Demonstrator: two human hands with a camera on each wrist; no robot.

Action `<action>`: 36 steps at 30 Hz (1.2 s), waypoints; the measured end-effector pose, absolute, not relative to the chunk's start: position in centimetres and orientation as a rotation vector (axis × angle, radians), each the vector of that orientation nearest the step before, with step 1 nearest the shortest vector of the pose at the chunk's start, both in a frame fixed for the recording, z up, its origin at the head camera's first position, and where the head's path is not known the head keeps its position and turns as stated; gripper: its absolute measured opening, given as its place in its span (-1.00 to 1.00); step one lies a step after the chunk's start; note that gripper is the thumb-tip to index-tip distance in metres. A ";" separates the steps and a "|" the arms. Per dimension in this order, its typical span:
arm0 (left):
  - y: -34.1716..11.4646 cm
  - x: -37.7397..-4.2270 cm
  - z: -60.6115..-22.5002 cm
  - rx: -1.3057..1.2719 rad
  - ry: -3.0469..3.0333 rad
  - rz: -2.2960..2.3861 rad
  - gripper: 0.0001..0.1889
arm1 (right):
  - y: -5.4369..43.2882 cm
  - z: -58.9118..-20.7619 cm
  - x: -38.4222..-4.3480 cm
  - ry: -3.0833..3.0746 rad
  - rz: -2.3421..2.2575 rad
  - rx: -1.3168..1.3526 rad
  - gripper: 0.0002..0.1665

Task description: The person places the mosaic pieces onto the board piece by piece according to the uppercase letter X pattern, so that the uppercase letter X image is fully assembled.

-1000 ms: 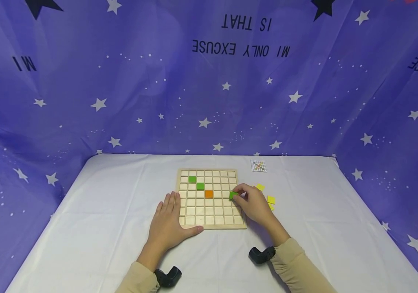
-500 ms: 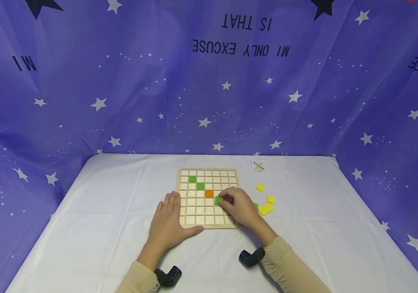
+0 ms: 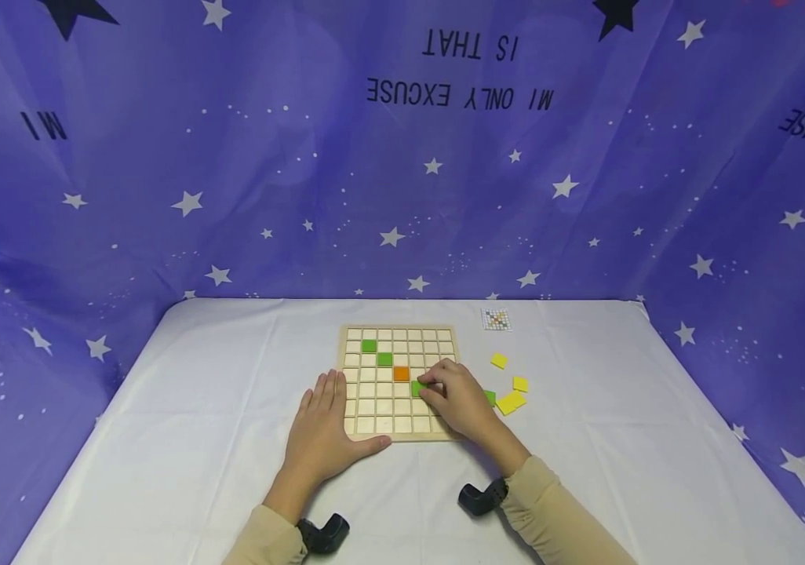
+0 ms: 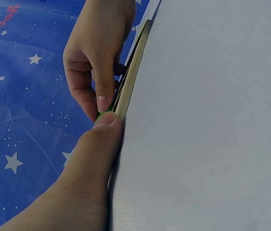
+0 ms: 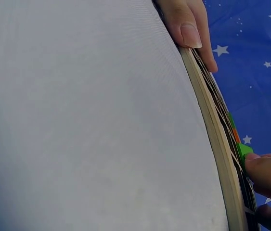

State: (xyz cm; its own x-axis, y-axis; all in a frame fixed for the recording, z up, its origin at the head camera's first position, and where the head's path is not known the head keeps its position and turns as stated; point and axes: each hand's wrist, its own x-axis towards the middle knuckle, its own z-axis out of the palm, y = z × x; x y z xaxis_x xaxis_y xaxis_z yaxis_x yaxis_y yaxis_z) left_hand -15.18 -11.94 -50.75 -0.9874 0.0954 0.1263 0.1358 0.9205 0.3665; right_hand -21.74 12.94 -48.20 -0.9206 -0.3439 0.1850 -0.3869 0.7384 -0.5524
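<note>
A wooden grid board lies on the white table. Two green tiles and an orange tile sit in its cells in a diagonal line. My right hand pinches another green tile between thumb and fingers at the cell just below and right of the orange one. In the right wrist view that green tile stands tilted above the board surface. My left hand rests along the board's left edge, fingers straight, its thumb against the near edge.
Right of the board lie several yellow tiles and a green tile, partly hidden by my right hand. A small pattern card lies near the far edge of the table. A purple starry curtain hangs behind.
My right hand has carried the green tile leftward and nearer from the board's right side to the cell beside the orange tile, then lowered slightly. The left hand has stayed in place.
</note>
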 end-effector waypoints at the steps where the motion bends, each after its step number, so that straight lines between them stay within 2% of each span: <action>1: -11.9 -15.2 -50.7 -0.179 -2.975 -0.580 0.47 | 13.0 -48.2 -21.7 -2.864 0.925 0.605 -0.80; 8: -11.9 -15.2 -50.7 -0.174 -2.978 -0.578 0.47 | 13.5 -48.5 -21.5 -2.844 0.890 0.671 -0.87; 13: -11.9 -15.2 -50.7 -0.168 -2.979 -0.586 0.47 | 14.6 -48.3 -20.9 -2.827 0.953 0.616 -0.88; 23: -11.9 -15.1 -50.6 -0.172 -2.973 -0.584 0.47 | 19.8 -48.0 -20.5 -2.907 0.777 0.418 -0.54; 25: -11.9 -15.1 -50.7 -0.174 -2.973 -0.584 0.47 | 20.7 -48.2 -20.5 -2.932 0.722 0.391 -0.52; 31: -11.9 -15.1 -50.7 -0.174 -2.980 -0.586 0.47 | 22.1 -48.5 -20.4 -2.922 0.712 0.402 -0.70; 36: -11.9 -15.1 -50.7 -0.170 -2.987 -0.585 0.47 | 22.0 -48.4 -20.5 -2.922 0.778 0.394 -0.76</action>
